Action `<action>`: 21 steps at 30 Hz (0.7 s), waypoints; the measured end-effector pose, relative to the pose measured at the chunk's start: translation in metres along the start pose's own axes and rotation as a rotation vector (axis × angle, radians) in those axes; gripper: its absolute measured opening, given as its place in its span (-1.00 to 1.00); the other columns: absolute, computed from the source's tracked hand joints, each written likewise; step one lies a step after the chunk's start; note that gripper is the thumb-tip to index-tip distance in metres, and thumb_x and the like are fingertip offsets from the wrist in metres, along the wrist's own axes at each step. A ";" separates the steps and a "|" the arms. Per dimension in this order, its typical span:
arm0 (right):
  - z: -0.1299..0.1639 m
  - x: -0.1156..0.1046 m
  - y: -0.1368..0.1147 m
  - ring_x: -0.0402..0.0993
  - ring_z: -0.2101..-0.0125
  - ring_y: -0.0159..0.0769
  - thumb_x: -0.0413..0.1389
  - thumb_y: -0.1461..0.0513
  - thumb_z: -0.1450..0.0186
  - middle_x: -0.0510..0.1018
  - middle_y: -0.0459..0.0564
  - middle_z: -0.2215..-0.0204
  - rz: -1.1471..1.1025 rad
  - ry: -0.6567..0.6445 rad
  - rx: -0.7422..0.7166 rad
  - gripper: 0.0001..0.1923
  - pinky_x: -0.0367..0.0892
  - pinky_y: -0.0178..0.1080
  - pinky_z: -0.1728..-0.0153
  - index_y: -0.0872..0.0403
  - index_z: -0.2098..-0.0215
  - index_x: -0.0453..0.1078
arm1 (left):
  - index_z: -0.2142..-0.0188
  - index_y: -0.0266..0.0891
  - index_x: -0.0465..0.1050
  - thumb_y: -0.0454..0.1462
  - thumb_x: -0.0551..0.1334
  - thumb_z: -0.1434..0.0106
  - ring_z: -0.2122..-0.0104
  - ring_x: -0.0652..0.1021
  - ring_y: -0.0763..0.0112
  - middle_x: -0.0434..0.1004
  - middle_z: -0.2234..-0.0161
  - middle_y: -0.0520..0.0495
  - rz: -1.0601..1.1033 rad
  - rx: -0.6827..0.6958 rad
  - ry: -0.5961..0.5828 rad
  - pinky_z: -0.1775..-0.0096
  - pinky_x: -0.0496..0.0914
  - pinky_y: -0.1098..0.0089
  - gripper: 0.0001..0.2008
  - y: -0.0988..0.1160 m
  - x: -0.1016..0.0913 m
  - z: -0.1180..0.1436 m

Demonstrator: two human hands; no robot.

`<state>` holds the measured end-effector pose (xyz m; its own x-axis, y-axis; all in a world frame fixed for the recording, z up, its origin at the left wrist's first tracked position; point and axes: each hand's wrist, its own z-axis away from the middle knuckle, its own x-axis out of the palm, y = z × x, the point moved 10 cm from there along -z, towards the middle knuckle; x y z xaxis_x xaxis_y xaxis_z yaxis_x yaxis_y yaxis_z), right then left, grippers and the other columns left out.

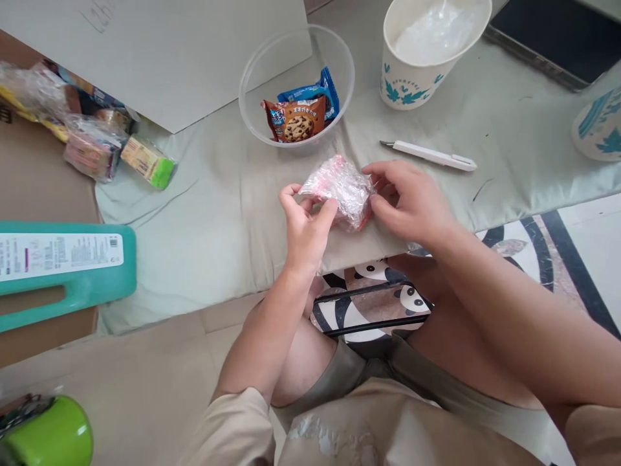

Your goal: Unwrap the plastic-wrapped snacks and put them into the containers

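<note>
Both of my hands hold a small pink packet wrapped in crinkled clear plastic point(342, 188) just above the cloth-covered table point(218, 213). My left hand point(305, 226) pinches its left end between thumb and fingers. My right hand point(412, 200) grips the right end. Behind the packet stands a clear plastic bowl point(257, 77) with a brown cookie packet point(295, 120) and a blue packet point(315, 90) inside.
A white pen-like cutter point(431, 155) lies right of the bowl. A paper cup lined with plastic point(427, 45) stands at the back, another cup point(599, 126) at the far right. Wrapped snacks point(97, 142) lie on the left, with a teal container point(63, 265) and a green object point(53, 437).
</note>
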<state>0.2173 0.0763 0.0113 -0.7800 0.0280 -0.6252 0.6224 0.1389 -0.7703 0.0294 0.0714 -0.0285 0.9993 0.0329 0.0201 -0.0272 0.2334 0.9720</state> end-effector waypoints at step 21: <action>0.003 0.010 -0.002 0.56 0.24 -0.18 0.20 0.28 -0.22 0.64 0.02 0.22 -0.120 0.019 0.024 -0.71 0.47 -0.11 0.18 0.01 0.08 0.51 | 0.37 -0.20 0.54 -0.31 0.37 -0.18 0.18 0.62 0.24 0.68 0.26 -0.07 -0.841 0.769 0.038 0.06 0.49 0.24 -0.97 0.067 0.024 0.019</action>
<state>0.2084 0.0738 0.0059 -0.8498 0.0318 -0.5262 0.5259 0.1184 -0.8423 0.0522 0.0689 0.0415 0.6908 0.1804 -0.7002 0.6880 -0.4619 0.5598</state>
